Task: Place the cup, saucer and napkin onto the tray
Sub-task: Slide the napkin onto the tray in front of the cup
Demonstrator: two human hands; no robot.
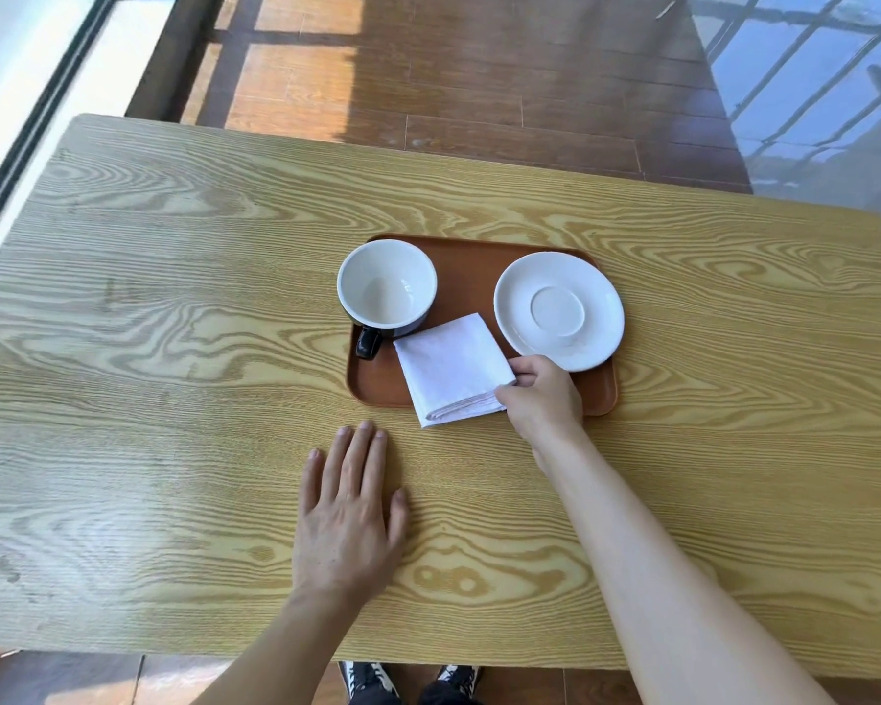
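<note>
A brown tray (471, 277) lies on the wooden table. On its left end stands an empty cup (386, 287), white inside and dark outside, its handle pointing toward me. A white saucer (559, 310) rests on the tray's right end, overhanging the right rim slightly. A folded white napkin (453, 368) lies between them, its near corner hanging over the tray's front edge. My right hand (542, 399) pinches the napkin's right corner. My left hand (349, 511) lies flat on the table in front of the tray, fingers spread, holding nothing.
The light wooden table (174, 348) extends widely to the left and right of the tray. Beyond its far edge is a brown wooden floor (479, 94). My shoes (408, 679) show below the near edge.
</note>
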